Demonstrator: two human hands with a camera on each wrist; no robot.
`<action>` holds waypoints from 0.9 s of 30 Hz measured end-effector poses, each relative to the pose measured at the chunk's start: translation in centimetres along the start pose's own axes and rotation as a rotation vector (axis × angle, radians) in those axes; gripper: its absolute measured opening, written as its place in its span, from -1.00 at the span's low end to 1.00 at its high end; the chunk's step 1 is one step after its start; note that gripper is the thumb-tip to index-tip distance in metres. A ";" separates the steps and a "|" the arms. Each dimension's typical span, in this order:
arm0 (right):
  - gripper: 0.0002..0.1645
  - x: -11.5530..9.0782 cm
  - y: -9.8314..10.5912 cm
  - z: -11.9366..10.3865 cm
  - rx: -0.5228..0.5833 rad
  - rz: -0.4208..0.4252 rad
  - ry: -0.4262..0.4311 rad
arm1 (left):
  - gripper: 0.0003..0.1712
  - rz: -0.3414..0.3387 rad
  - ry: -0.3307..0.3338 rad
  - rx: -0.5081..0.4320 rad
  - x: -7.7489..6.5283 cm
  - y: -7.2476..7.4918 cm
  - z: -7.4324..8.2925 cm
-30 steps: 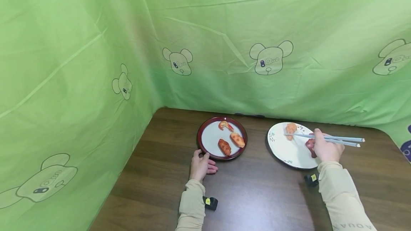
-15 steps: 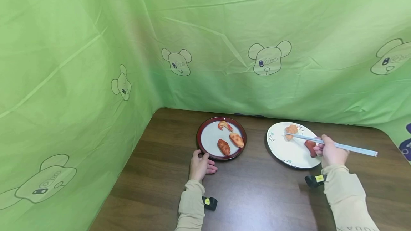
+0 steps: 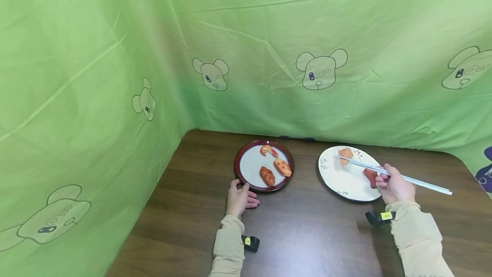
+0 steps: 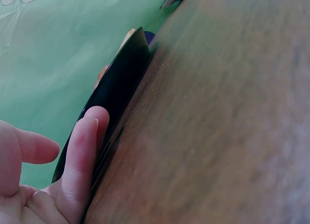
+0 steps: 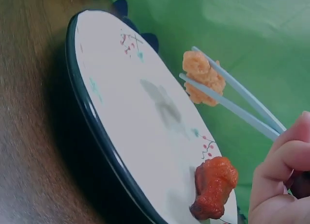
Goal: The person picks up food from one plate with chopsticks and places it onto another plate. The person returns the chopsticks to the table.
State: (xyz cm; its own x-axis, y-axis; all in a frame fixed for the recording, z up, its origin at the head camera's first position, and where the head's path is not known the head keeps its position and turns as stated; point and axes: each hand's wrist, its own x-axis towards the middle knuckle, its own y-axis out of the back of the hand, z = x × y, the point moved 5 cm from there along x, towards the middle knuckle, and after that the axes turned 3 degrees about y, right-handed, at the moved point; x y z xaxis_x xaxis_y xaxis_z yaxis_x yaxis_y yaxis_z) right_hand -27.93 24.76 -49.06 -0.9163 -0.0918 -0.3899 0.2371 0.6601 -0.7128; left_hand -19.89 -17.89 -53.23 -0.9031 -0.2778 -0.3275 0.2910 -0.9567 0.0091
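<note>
In the head view, my right hand (image 3: 397, 187) grips a pair of pale blue chopsticks (image 3: 419, 183). Their tips pinch a lumpy fried chicken piece (image 5: 206, 78), which hangs above the white plate (image 5: 126, 117) and casts a shadow on it. A reddish-brown drumstick (image 5: 214, 187) lies on that plate, close to my right fingers. My left hand (image 3: 237, 200) rests at the near left rim of the red-rimmed plate (image 3: 239, 161), its fingers loosely extended against the edge. On this plate lie a shrimp (image 3: 269, 150), a spotted bread slice (image 3: 282, 167) and a brown croissant-like piece (image 3: 267, 176).
Both plates stand toward the back of a dark wooden table (image 3: 303, 234), with a gap between them. A green curtain (image 3: 253, 76) printed with bear heads hangs behind the table and along its left side.
My right hand has turned and shifted, the chopsticks now slanting down to the right at their back ends. The chicken piece has moved slightly left, held up. My left hand stays put.
</note>
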 end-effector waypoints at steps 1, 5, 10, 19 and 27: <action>-0.66 0.0 -0.1 0.1 0.002 -0.039 -0.025 | -0.35 0.000 -0.001 -0.001 0.0 0.0 0.0; -0.65 0.1 -0.8 0.5 0.010 -0.153 -0.052 | -0.35 0.001 -0.002 -0.003 0.1 0.0 0.0; -0.65 0.1 -2.1 1.2 0.017 -0.247 -0.040 | -0.36 -0.003 -0.002 -0.005 0.1 0.0 0.0; -0.63 0.2 -4.6 3.3 0.031 -0.296 -0.062 | -0.36 0.001 0.004 0.004 -0.1 0.2 0.1; -0.67 0.4 -7.4 6.1 0.021 -0.348 -0.105 | -0.36 0.002 0.010 0.002 0.0 0.1 0.1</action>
State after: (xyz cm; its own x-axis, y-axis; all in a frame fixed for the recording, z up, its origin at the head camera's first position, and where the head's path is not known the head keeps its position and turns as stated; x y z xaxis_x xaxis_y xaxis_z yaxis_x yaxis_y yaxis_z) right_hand -28.07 15.30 -47.44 -0.9055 -0.3850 -0.1785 -0.0757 0.5603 -0.8248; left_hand -19.86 -17.96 -53.11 -0.8991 -0.2789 -0.3373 0.2921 -0.9563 0.0120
